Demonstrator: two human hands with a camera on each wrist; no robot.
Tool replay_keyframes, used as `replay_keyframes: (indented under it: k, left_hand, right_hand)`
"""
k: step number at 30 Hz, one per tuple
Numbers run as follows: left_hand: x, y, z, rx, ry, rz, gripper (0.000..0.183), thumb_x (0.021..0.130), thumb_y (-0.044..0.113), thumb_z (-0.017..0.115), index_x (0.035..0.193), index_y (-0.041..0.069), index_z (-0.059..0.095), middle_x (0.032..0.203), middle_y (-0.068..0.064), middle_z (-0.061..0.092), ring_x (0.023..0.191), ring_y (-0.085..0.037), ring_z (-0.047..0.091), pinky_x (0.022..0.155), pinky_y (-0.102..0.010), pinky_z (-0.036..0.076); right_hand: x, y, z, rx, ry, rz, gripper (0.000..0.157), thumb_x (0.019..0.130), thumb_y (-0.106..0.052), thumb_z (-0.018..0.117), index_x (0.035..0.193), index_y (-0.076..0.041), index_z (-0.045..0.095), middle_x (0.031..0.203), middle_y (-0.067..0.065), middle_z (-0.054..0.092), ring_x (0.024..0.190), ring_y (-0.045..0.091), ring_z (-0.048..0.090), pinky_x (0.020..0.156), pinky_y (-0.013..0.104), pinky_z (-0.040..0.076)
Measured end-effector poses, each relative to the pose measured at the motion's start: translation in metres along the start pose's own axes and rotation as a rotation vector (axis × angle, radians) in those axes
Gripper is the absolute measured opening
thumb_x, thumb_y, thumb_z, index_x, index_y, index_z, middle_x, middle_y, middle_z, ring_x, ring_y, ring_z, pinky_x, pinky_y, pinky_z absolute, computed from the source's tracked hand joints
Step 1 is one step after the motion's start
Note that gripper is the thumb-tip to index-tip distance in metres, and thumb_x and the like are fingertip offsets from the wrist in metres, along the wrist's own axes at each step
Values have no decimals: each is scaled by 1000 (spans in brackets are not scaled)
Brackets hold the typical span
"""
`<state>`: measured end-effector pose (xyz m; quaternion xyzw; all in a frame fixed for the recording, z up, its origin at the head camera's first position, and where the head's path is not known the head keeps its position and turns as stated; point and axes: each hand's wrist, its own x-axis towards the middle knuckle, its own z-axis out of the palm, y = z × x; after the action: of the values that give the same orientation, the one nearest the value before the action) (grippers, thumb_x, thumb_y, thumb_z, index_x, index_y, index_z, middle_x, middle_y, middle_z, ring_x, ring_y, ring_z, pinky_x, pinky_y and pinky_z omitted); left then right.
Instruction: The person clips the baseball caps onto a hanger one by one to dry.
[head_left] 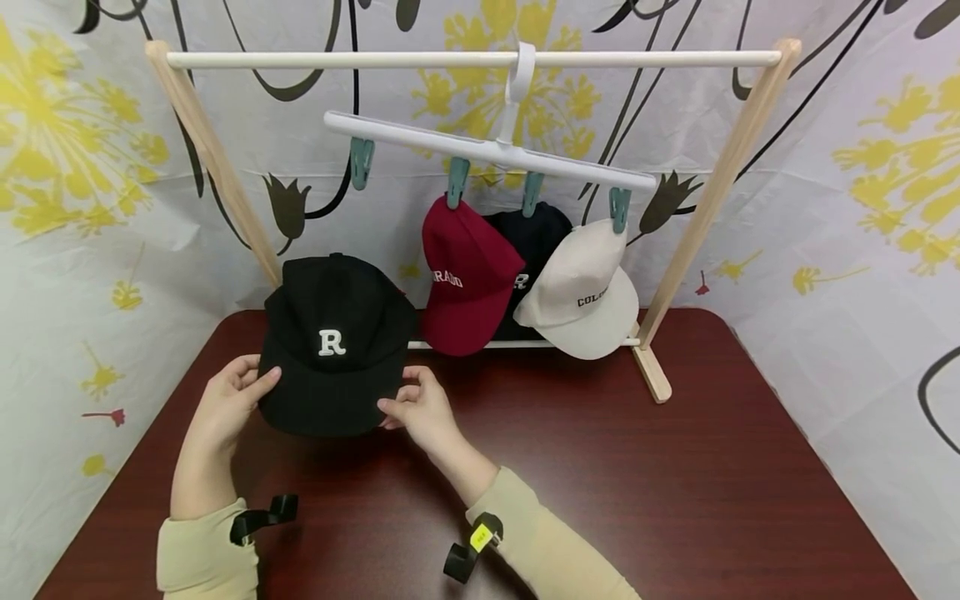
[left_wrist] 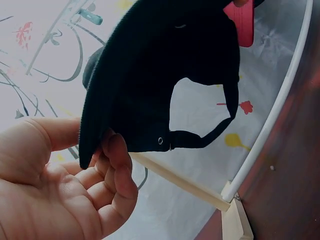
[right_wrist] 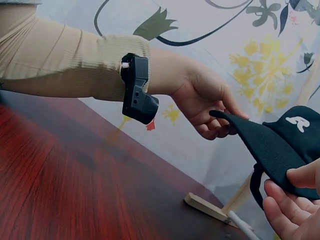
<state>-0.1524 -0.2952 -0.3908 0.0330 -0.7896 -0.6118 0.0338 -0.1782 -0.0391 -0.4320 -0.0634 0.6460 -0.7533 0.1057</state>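
A black baseball cap (head_left: 341, 387) with a white letter R faces me, held up in front of the rack's left side. My left hand (head_left: 228, 400) pinches the left edge of its brim, thumb on top and fingers beneath. At the opposite brim edge, my right hand (head_left: 423, 412) pinches it the same way. The left wrist view shows the underside of the cap (left_wrist: 135, 100), with its back strap hanging in a loop. Above the crown and apart from it hangs the leftmost green clip (head_left: 362, 162) of a white hanger (head_left: 491, 152).
A red cap (head_left: 468, 283), a dark navy cap (head_left: 551, 225) and a cream cap (head_left: 581, 287) hang from the other clips. The hanger tilts down to the right on a rack bar (head_left: 337, 60) with wooden legs (head_left: 720, 200). The rack stands on a dark red table (head_left: 675, 483) before a patterned curtain.
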Motion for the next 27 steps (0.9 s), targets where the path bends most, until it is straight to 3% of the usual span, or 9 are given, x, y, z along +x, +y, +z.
replay_keyframes:
  k: [8,16,22,27]
  left_hand:
    - [-2,4,2,8,6,10,42,98,27,57,123,-4,43,87,18,64,78,-2,60,70,-17,47]
    - [-2,4,5,12,-11,27,42,98,27,56,123,-4,42,87,17,65,78,-4,61,72,-18,47]
    - [-1,3,8,-80,-26,44,31,97,23,58,118,4,45,87,13,66,77,-5,62,72,-18,47]
    - [1,2,14,-211,-25,75,22,97,16,58,112,6,46,85,9,67,74,-6,62,68,-18,48]
  right_hand:
    - [0,-8,-4,4,-23,-25,47,81,12,68,119,0,45,65,7,54,55,18,60,59,37,56]
    - [-14,-37,-7,-19,-44,-58,38,81,14,66,111,3,46,66,8,55,57,18,60,61,36,56]
    - [-14,-41,-11,-36,-47,-68,36,80,14,67,109,3,48,69,7,59,57,17,59,62,38,56]
    - [-11,-46,-15,-61,-60,-81,36,80,13,67,110,4,49,71,8,61,58,16,59,60,31,54]
